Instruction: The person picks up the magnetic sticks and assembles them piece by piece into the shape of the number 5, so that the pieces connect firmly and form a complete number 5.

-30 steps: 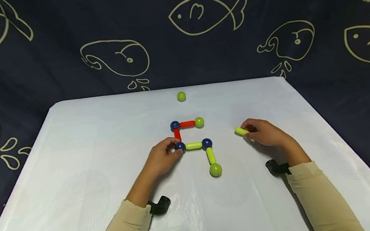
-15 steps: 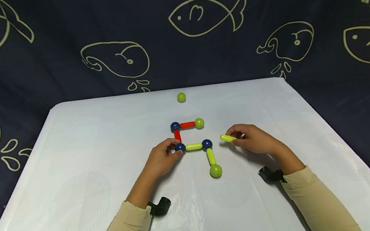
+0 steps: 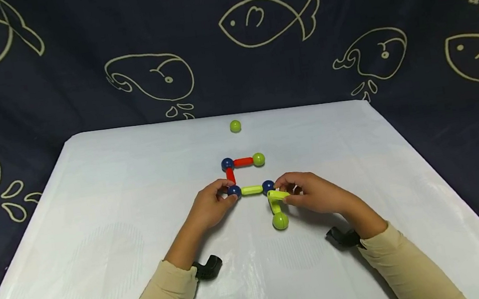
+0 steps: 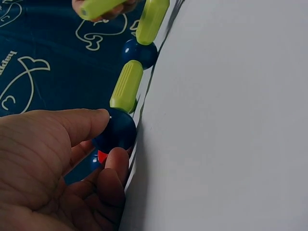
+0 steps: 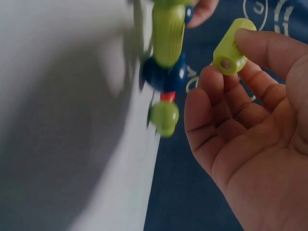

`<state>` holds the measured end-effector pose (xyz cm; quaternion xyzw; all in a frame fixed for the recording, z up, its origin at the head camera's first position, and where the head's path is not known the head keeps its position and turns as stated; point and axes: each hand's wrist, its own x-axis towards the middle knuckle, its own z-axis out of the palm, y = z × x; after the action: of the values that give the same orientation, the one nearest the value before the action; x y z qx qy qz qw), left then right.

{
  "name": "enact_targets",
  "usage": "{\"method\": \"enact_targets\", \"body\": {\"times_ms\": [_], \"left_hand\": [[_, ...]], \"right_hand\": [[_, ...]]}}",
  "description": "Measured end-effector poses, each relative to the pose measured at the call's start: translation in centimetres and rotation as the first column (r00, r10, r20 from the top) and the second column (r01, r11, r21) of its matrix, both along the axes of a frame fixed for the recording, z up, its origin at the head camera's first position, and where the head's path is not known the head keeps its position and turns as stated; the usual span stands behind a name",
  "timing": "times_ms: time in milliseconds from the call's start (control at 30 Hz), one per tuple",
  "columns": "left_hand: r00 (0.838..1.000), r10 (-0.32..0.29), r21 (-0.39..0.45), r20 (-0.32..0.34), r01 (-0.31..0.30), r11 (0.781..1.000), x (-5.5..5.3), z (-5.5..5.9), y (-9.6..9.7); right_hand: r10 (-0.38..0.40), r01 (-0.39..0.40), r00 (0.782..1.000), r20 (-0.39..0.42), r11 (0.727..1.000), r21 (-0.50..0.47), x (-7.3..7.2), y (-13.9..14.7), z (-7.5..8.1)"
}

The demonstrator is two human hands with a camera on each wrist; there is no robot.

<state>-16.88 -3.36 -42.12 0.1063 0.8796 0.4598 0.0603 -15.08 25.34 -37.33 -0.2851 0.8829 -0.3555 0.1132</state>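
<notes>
My left hand (image 3: pixel 211 204) pinches a dark blue ball (image 4: pixel 118 131) between thumb and fingers, at a corner of a chain of magnetic rods and balls on the table. From that ball a red rod (image 3: pixel 230 176) leads away and a yellow-green rod (image 3: pixel 252 190) leads right to a second blue ball (image 3: pixel 268 186). Another yellow-green rod (image 4: pixel 153 21) runs from there toward a green ball (image 3: pixel 280 221). My right hand (image 3: pixel 318 193) pinches a loose yellow-green magnetic rod (image 5: pixel 235 46), held above the chain, overlapping the near rod in the head view.
Farther back on the chain, a blue ball (image 3: pixel 227 164), a red rod (image 3: pixel 243 162) and a green ball (image 3: pixel 258 159) form its far arm. A lone green ball (image 3: pixel 235 126) lies near the back edge of the white table (image 3: pixel 133 173). Dark fish-print cloth (image 3: pixel 257 76) hangs behind.
My right hand has moved left with the yellow-green magnetic rod, from the right side of the table to over the chain's near rod. My left hand has stayed at its blue ball.
</notes>
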Motion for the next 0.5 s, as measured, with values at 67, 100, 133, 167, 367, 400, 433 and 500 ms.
{"method": "enact_targets", "body": {"times_ms": [67, 100, 133, 167, 367, 400, 433, 500], "left_hand": [[1.0, -0.001, -0.003, -0.002, 0.001, 1.0, 0.0, 0.0, 0.0], [1.0, -0.001, -0.003, -0.003, 0.001, 1.0, 0.0, 0.0, 0.1], [1.0, -0.001, -0.004, -0.005, 0.001, 1.0, 0.0, 0.0, 0.1], [1.0, 0.0, -0.006, -0.005, 0.0, 1.0, 0.0, 0.0, 0.1], [1.0, 0.008, -0.017, 0.0, -0.008, 1.0, 0.0, 0.2, 0.1], [1.0, 0.007, -0.017, 0.0, -0.007, 1.0, 0.1, 0.2, 0.1], [1.0, 0.007, -0.016, 0.0, -0.007, 1.0, 0.1, 0.2, 0.1], [1.0, 0.005, -0.012, 0.0, -0.005, 1.0, 0.1, 0.2, 0.0]], "right_hand": [[0.018, -0.018, 1.0, 0.008, 1.0, -0.002, 0.3, -0.5, 0.1], [0.029, -0.029, 1.0, 0.008, 1.0, -0.003, 0.4, -0.7, 0.1], [0.038, -0.038, 0.999, 0.01, 0.999, -0.003, 0.6, -1.0, 0.1], [0.049, -0.049, 0.999, 0.012, 0.999, -0.004, 0.7, -1.2, 0.1], [0.125, -0.125, 0.992, -0.014, 0.992, 0.011, 1.3, -2.3, -0.4], [0.133, -0.133, 0.991, -0.021, 0.991, 0.015, 1.3, -2.4, -0.5], [0.137, -0.136, 0.99, -0.024, 0.99, 0.021, 1.4, -2.5, -0.6], [0.143, -0.142, 0.989, -0.033, 0.989, 0.035, 1.5, -2.6, -0.9]]}}
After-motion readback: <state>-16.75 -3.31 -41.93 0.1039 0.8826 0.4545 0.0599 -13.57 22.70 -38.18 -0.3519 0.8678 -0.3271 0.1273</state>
